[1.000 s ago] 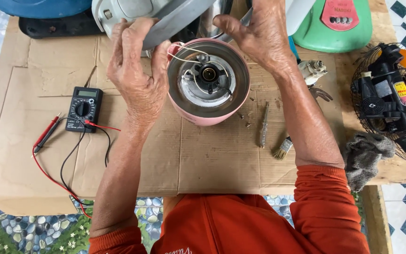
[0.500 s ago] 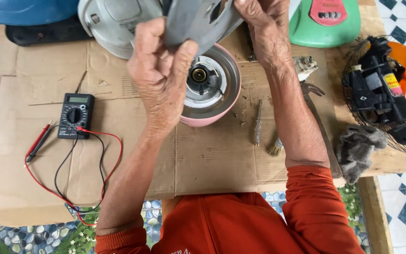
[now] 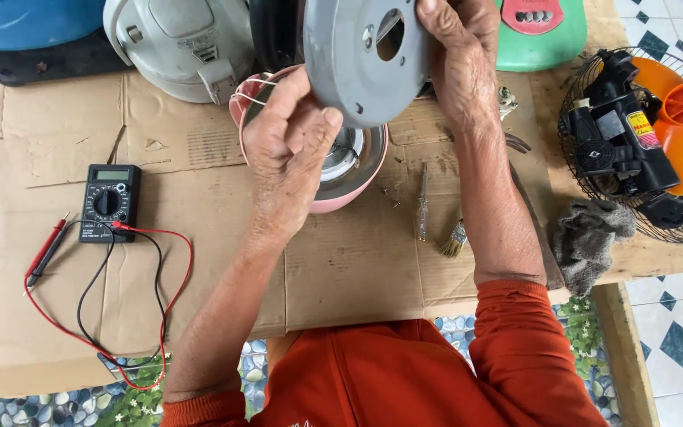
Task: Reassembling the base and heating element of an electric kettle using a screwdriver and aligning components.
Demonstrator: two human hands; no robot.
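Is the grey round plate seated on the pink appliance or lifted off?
Lifted off: both hands, left hand and right hand, hold the grey plate tilted above the open pink appliance.

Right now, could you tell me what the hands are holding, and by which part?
Both hands grip a round grey metal plate by its rim: left hand at the lower edge, right hand on the right edge.

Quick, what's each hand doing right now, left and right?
Left hand: closed, pinching the lower edge of the grey round plate.
Right hand: closed on the same plate's right edge, above the pink appliance body.
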